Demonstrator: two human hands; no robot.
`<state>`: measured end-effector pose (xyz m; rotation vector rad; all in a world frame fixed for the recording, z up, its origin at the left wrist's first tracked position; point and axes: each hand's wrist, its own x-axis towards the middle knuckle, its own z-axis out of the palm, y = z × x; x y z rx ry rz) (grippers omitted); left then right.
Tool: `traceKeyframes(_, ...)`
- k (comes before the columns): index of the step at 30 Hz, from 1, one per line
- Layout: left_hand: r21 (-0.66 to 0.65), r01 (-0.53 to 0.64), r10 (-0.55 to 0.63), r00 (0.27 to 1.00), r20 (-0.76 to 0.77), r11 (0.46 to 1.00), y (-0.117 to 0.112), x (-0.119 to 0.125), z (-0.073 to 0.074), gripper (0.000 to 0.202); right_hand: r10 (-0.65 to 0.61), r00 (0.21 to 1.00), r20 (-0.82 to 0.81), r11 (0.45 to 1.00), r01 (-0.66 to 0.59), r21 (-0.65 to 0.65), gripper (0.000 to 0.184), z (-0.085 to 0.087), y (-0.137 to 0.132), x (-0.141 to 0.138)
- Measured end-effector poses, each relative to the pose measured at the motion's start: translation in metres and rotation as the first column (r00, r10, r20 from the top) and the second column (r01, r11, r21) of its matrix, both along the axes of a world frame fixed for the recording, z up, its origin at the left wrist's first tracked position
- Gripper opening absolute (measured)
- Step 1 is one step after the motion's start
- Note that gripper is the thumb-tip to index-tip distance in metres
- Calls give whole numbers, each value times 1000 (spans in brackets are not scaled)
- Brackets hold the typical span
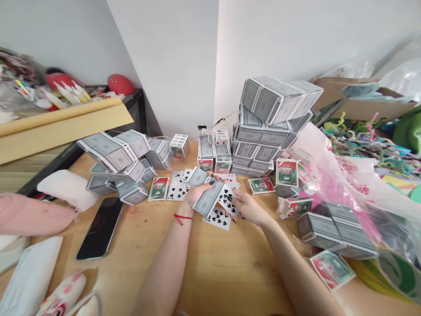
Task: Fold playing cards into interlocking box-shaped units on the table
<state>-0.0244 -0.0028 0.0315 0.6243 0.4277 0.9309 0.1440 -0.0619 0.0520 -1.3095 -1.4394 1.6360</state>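
My left hand (195, 195), with a red string at its wrist, is closed on grey-backed playing cards (208, 201) that look joined at angles. The fingers of my right hand (250, 209) pinch a face-up spade card (225, 198) at the right side of this piece. Whether that card is attached to the others I cannot tell. Just below both hands a loose spade card (219, 220) lies on the wooden table (223, 267). More face-up cards (177, 188) lie left of my left hand, partly overlapped by it.
Card-built blocks (263, 131) rise in a stack at the back right, with others (115, 153) piled at the left. Red-green card boxes (158, 189) stand and lie around. A black phone (100, 229) rests at left; plastic bags (348, 184) and a tape roll (396, 272) are at right.
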Motion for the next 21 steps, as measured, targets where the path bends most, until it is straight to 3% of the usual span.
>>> traceKeyframes(5, 4, -22, 22, 998, -61, 1000, -1, 0, 4, 27, 27, 1000, -5, 1000, -27, 3, 8, 2, 0, 3)
traceKeyframes(11, 2, 32, -32, 991, -133, 999, -1, 0, 2, 32, 43, 998, 37, 998, -45, 33, 10, -2, 2, 7)
traceKeyframes(21, -5, -9, 9, 991, -130, 1000, -5, 7, -2, 27, 10, 999, -49, 1000, -9, 7, 12, -6, 5, 12)
